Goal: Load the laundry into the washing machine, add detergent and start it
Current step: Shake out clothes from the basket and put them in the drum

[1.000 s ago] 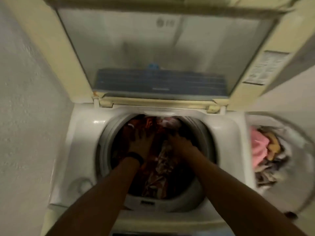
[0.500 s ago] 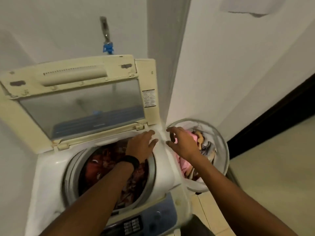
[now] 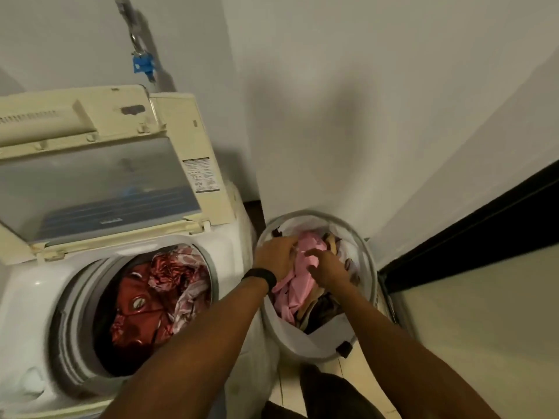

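A white top-loading washing machine (image 3: 27,300) stands at the left with its cream lid (image 3: 96,116) raised. Its drum holds red and patterned laundry (image 3: 145,300). To the right, on the floor, is a round white laundry basket (image 3: 371,267) with a pink garment (image 3: 298,285) on top of darker clothes. Both my hands are inside the basket. My left hand (image 3: 276,255), with a black wristband, curls its fingers into the pink garment's upper edge. Beside it, my right hand (image 3: 328,267) digs its fingers into the same garment.
A blue tap fitting (image 3: 142,65) hangs on the wall behind the machine. A white wall corner (image 3: 242,116) rises between the machine and the basket. A dark door frame (image 3: 484,225) runs along the right, next to pale floor tiles (image 3: 469,343).
Both hands left the washer drum, passed over its right rim and went down into the laundry basket onto the pink garment. My view swung right.
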Action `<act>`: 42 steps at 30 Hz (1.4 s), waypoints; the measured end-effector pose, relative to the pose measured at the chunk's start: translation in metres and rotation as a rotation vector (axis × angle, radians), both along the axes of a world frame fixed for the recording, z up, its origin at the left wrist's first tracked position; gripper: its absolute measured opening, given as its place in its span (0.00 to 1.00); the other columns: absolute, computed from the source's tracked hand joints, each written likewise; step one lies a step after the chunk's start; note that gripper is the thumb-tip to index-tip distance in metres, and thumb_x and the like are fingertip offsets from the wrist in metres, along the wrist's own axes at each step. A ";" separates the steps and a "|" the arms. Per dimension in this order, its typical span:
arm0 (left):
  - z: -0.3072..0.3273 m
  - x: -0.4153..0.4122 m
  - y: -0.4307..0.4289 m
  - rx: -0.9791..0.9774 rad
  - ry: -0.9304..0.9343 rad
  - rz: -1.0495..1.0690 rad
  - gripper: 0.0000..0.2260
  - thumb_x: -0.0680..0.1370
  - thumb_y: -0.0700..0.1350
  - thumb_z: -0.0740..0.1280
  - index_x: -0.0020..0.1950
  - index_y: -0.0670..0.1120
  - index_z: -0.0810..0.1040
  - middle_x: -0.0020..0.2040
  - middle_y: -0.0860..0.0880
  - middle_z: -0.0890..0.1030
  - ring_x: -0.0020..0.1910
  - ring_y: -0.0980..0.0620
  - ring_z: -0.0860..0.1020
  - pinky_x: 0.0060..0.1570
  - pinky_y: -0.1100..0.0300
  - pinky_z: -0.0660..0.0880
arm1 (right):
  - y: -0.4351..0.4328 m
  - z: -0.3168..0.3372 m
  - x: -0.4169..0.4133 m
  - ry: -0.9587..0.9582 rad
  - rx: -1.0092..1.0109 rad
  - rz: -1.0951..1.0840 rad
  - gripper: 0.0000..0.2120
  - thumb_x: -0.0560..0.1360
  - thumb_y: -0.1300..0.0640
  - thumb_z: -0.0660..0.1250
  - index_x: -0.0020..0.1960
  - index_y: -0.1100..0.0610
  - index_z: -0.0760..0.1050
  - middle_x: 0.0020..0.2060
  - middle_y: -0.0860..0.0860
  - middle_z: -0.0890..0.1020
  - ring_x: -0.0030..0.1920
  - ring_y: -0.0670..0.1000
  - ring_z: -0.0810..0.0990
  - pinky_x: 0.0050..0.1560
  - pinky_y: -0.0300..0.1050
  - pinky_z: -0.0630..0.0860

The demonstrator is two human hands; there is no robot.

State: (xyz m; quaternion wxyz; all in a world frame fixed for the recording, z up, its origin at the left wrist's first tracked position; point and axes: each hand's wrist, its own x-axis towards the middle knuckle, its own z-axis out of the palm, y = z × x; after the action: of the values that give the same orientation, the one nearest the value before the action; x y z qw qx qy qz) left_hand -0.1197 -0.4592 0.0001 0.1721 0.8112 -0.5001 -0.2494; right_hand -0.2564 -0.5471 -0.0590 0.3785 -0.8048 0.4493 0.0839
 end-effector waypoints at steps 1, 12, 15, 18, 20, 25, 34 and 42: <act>-0.008 -0.003 -0.003 0.030 0.019 0.008 0.11 0.84 0.45 0.60 0.60 0.45 0.80 0.53 0.44 0.84 0.52 0.42 0.81 0.47 0.56 0.72 | -0.001 -0.012 0.001 0.027 0.035 0.047 0.19 0.81 0.57 0.65 0.72 0.52 0.75 0.64 0.55 0.80 0.64 0.58 0.78 0.60 0.47 0.75; -0.091 -0.004 -0.020 0.324 0.189 0.130 0.21 0.80 0.45 0.69 0.72 0.49 0.73 0.61 0.43 0.81 0.60 0.40 0.80 0.59 0.49 0.77 | -0.022 -0.048 -0.006 -0.143 0.157 -0.277 0.08 0.75 0.51 0.75 0.51 0.53 0.83 0.49 0.51 0.86 0.50 0.52 0.83 0.52 0.45 0.78; -0.094 -0.004 -0.025 0.314 0.315 0.136 0.34 0.78 0.50 0.71 0.81 0.53 0.61 0.71 0.44 0.76 0.66 0.41 0.77 0.67 0.46 0.75 | -0.030 -0.022 -0.014 -0.326 0.130 -0.336 0.06 0.74 0.55 0.73 0.50 0.53 0.79 0.47 0.49 0.84 0.45 0.50 0.82 0.49 0.49 0.80; -0.077 -0.006 -0.036 0.216 0.385 0.130 0.31 0.78 0.47 0.71 0.80 0.53 0.65 0.69 0.44 0.78 0.64 0.43 0.78 0.66 0.48 0.75 | -0.039 0.003 -0.022 -0.529 0.140 -0.386 0.07 0.76 0.61 0.69 0.52 0.52 0.78 0.50 0.48 0.84 0.51 0.49 0.82 0.51 0.51 0.81; -0.059 -0.007 -0.041 0.190 0.366 0.082 0.22 0.78 0.41 0.70 0.73 0.49 0.75 0.66 0.44 0.81 0.63 0.43 0.79 0.64 0.54 0.75 | -0.046 0.023 -0.024 -0.609 0.143 -0.403 0.09 0.77 0.64 0.67 0.52 0.50 0.78 0.49 0.48 0.84 0.51 0.49 0.83 0.51 0.49 0.81; -0.025 -0.002 -0.039 0.007 0.296 0.152 0.13 0.82 0.41 0.65 0.65 0.45 0.81 0.63 0.45 0.82 0.60 0.45 0.79 0.60 0.55 0.75 | -0.057 0.057 -0.027 -0.748 0.098 -0.428 0.08 0.74 0.61 0.66 0.52 0.53 0.78 0.47 0.46 0.83 0.49 0.47 0.82 0.49 0.50 0.80; 0.066 0.004 -0.050 -0.256 0.152 0.030 0.15 0.81 0.45 0.65 0.35 0.52 0.67 0.34 0.52 0.75 0.39 0.43 0.77 0.40 0.50 0.72 | -0.014 0.095 -0.023 -0.443 -0.155 -0.262 0.27 0.69 0.36 0.77 0.63 0.46 0.80 0.70 0.48 0.64 0.64 0.47 0.67 0.64 0.47 0.69; 0.102 0.012 -0.028 -0.469 0.010 -0.067 0.08 0.81 0.47 0.68 0.46 0.47 0.72 0.34 0.50 0.76 0.34 0.45 0.75 0.34 0.54 0.69 | 0.000 0.161 -0.025 -0.659 -0.349 -0.399 0.08 0.82 0.61 0.63 0.54 0.55 0.81 0.46 0.48 0.84 0.43 0.44 0.80 0.44 0.36 0.71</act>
State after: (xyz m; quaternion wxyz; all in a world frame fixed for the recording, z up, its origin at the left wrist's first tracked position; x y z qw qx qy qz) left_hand -0.1074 -0.4874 0.1017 0.3501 0.7305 -0.5703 -0.1360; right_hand -0.2817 -0.5471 0.1016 0.3686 -0.7378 0.4590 -0.3303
